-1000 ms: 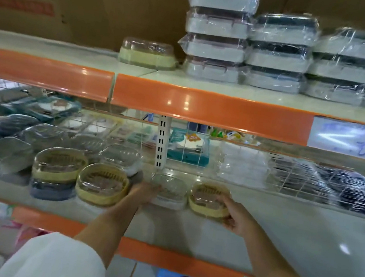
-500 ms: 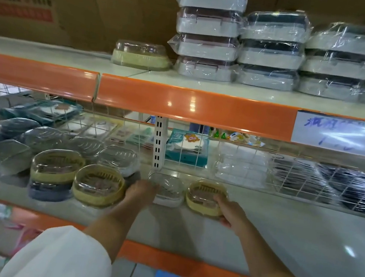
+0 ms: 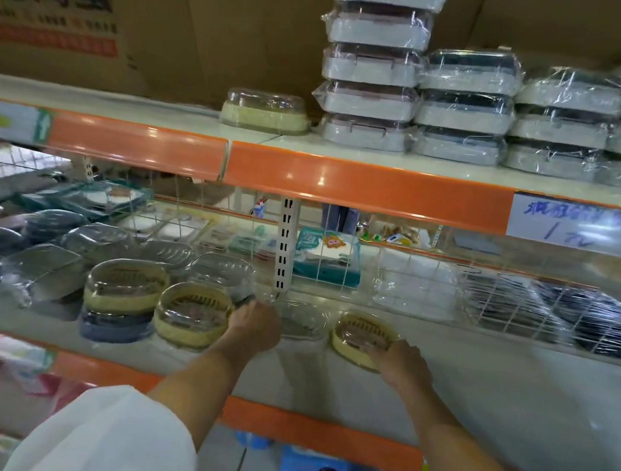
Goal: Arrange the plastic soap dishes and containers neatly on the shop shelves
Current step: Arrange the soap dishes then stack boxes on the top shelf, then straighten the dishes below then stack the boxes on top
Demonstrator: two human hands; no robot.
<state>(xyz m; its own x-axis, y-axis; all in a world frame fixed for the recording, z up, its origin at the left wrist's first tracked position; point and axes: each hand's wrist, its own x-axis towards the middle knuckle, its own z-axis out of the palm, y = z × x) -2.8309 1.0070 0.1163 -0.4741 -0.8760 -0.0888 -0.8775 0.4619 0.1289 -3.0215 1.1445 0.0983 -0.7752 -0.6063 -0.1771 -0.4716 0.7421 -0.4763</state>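
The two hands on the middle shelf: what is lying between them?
In the head view, a clear soap dish sits between the left hand and the right hand, beside the yellow dish that the right hand touches.

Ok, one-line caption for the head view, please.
Both hands at the middle shelf: left hand on a clear soap dish, right hand on a yellow soap dish.

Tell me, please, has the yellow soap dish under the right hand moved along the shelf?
No: the yellow soap dish still sits just right of the white slotted upright.
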